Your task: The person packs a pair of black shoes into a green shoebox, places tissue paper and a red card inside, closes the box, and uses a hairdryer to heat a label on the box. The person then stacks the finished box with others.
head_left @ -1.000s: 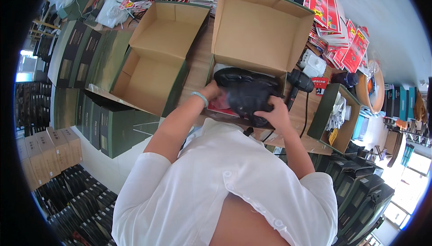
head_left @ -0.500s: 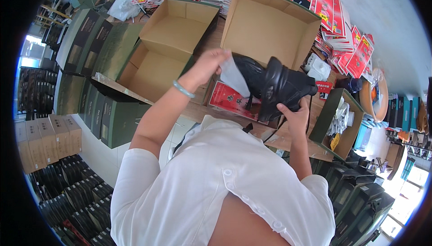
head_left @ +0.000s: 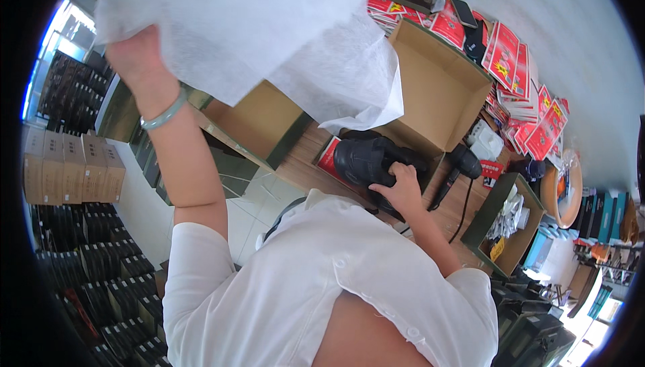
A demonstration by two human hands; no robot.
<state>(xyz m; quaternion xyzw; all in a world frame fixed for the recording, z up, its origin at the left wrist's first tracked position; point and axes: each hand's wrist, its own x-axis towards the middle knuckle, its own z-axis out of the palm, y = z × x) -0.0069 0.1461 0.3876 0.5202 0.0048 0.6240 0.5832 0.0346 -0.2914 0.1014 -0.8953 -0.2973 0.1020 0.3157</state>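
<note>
A large white sheet of tissue paper [head_left: 269, 31] spreads across the upper left, slightly blurred. My left hand [head_left: 138, 61], raised high with a pale green bangle on the wrist, grips its edge; the fingertips are hidden by the paper. Low over the table, my right hand [head_left: 403, 192] is closed on a black shoe [head_left: 363, 161], thumb and fingers around its opening. More black shoe shows right behind it, partly covered. Beneath lies a red printed packet [head_left: 327, 160]. Just beyond the shoe stands an open box [head_left: 440, 85] with a brown inside.
Another open box [head_left: 259, 118] sits left, half hidden by the paper. A black hair dryer [head_left: 463, 162] with a cord lies right of my right hand. Beyond are a green box of wrappers [head_left: 507, 222], piled red packets [head_left: 517, 92] and a phone [head_left: 463, 12]. Shoe boxes [head_left: 101, 266] fill the lower left.
My left hand has swung up and left, and the small bit of white paper beside the shoes is now a wide sheet. The shoe in my right hand has shifted left, uncovering the hair dryer.
</note>
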